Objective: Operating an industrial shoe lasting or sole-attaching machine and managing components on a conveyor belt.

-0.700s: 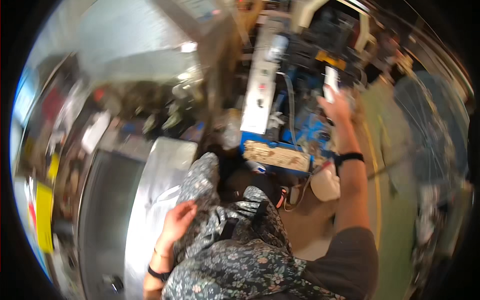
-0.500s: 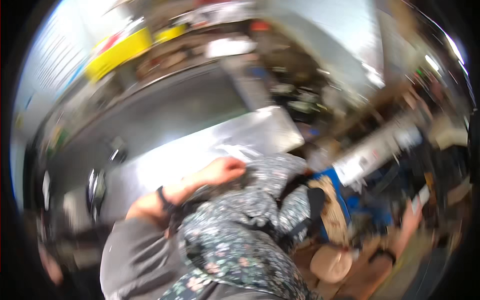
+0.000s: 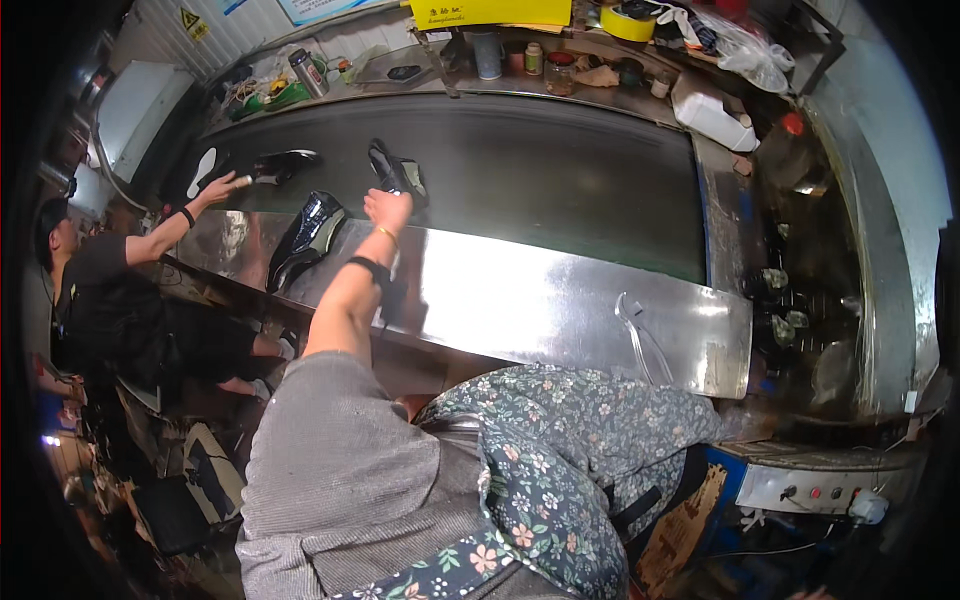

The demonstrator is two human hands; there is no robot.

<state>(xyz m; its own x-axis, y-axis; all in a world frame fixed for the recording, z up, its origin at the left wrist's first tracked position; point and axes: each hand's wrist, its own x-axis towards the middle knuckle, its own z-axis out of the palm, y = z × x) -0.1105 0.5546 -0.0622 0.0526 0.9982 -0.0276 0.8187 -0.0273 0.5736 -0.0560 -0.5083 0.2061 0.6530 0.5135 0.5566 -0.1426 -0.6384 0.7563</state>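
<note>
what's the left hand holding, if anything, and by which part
The left hand is at the near end of a glossy black shoe; whether it grips cannot be told.

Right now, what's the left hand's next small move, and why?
Probably let the left hand take a sure grip on the black shoe before any lift: it's at the shoe's near end, the shoe sits over the dark surface, and the grip isn't clearly visible.

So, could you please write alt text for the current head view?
The person's left hand grasps a glossy black shoe over a dark surface. A second black shoe lies on the metal ledge, and a co-worker at left reaches toward more shoes.
</note>
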